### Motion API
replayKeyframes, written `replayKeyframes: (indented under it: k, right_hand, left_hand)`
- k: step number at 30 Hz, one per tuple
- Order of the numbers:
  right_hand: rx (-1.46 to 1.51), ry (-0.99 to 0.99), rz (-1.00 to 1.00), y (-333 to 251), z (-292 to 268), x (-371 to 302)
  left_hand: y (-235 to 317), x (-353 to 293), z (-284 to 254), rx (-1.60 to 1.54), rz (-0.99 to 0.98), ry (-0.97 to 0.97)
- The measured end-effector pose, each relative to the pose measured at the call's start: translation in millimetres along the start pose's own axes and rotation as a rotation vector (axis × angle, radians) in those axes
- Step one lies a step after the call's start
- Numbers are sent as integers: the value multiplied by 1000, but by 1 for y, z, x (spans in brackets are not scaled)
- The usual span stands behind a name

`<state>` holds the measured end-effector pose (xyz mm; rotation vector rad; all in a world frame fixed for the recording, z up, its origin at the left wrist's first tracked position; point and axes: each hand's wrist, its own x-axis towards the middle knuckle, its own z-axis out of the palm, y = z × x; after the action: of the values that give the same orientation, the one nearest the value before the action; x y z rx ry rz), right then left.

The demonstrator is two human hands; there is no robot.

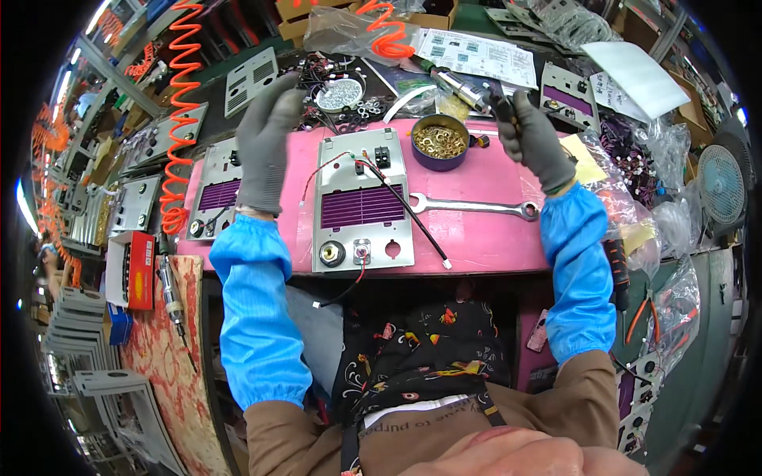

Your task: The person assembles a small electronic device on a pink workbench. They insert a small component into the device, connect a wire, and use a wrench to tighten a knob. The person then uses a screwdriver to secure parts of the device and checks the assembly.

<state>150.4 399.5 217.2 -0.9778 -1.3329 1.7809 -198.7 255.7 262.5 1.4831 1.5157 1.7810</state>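
Observation:
My left hand (271, 147), in a grey glove, is raised over the left part of the pink mat with its fingers stretched out and nothing in them. My right hand (540, 143), also gloved, is closed around the black end of a silver air screwdriver (468, 91) at the back right of the mat. Between my arms lies a grey metal panel (324, 220) with a purple grille, black sockets and red and black wires. A black cable (417, 218) with a white connector crosses it. To its right rest an open-end wrench (476, 206) and a dark bowl (438, 163) of brass-coloured nuts.
A second panel (218, 190) lies left of the first, and another panel (568, 97) sits back right. Behind are a dish of small metal parts (340, 94) and printed sheets (480, 57). An orange coiled hose (184, 103) hangs at left. A fan (721, 184) stands far right.

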Motion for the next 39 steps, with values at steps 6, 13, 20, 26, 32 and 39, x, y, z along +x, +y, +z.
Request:
replayKeyframes:
  k: [6, 13, 20, 26, 32, 39]
  right_hand:
    - [159, -69, 66, 33, -19, 3]
    - [10, -153, -234, 35, -2, -5]
    - [55, -168, -96, 43, 1, -4]
    - [65, -252, 4, 45, 12, -12]
    - [-211, -136, -378, 66, 19, 3]
    - [-482, -55, -631, 64, 23, -10]
  left_hand:
    - [21, -62, 140, 876, 686, -468]
    - [-33, -53, 169, 1233, 286, -532]
    - [-27, -34, 159, 928, 305, -307]
    - [4, -43, 176, 148, -383, -546]
    - [-13, -43, 177, -7, -568, -427]
    - [-26, -49, 171, 143, -554, -278]
